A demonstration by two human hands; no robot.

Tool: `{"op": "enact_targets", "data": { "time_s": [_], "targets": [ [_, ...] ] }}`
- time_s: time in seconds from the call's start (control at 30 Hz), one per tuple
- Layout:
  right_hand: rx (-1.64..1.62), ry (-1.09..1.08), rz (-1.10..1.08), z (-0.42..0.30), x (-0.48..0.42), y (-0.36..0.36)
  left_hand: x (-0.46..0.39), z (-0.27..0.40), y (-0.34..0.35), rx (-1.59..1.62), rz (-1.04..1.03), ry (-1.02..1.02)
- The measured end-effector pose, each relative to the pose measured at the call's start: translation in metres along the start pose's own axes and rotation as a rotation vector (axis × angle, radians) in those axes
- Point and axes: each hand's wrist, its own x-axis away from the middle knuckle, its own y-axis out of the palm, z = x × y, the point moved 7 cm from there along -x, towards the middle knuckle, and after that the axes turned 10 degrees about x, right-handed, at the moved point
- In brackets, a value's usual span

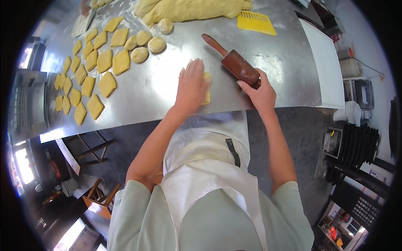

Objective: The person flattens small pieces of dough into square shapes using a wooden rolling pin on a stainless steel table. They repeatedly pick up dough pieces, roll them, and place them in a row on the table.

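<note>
My left hand lies with its fingers together on a flat piece of yellow dough near the front edge of the metal table. Most of that piece is hidden under the palm. To the right, my right hand grips the near end of a brown wooden rolling pin, whose far handle points away to the upper left. Several balls of dough sit beyond my left hand. Many flat, diamond-shaped dough pieces are spread over the left of the table.
A large mass of dough lies at the far side of the metal table, beside a yellow plastic scraper. At the far left, another person's hand is at a pale flat scraper. A wooden stool stands on the floor, lower left.
</note>
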Motion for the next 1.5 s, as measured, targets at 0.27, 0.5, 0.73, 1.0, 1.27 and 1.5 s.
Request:
{"op": "enact_targets", "data": {
  "time_s": [0.27, 0.5, 0.73, 1.0, 1.27, 1.5],
  "targets": [
    [0.15, -0.476, -0.431, -0.067, 0.027, 0.019, 0.037, -0.007, -0.111, -0.253, 0.275, 0.157],
    [0.111, -0.393, -0.2, -0.1, -0.087, 0.043, -0.066, -0.073, -0.085, -0.387, 0.144, -0.058],
    [0.123, -0.478, -0.287, -0.064, 0.032, 0.033, 0.048, -0.013, -0.079, -0.334, 0.17, 0.068],
    [-0.219, 0.065, -0.213, 0.001, -0.031, 0.013, -0.039, -0.032, -0.077, 0.337, 0.11, -0.248],
    [0.125, 0.048, 0.238, 0.018, -0.014, -0.004, -0.046, -0.032, -0.025, 0.007, -0.257, -0.258],
    [0.117, 0.124, 0.18, 0.019, -0.015, -0.003, -0.049, 0.061, -0.073, 0.267, -0.166, -0.006]
  ]
}}
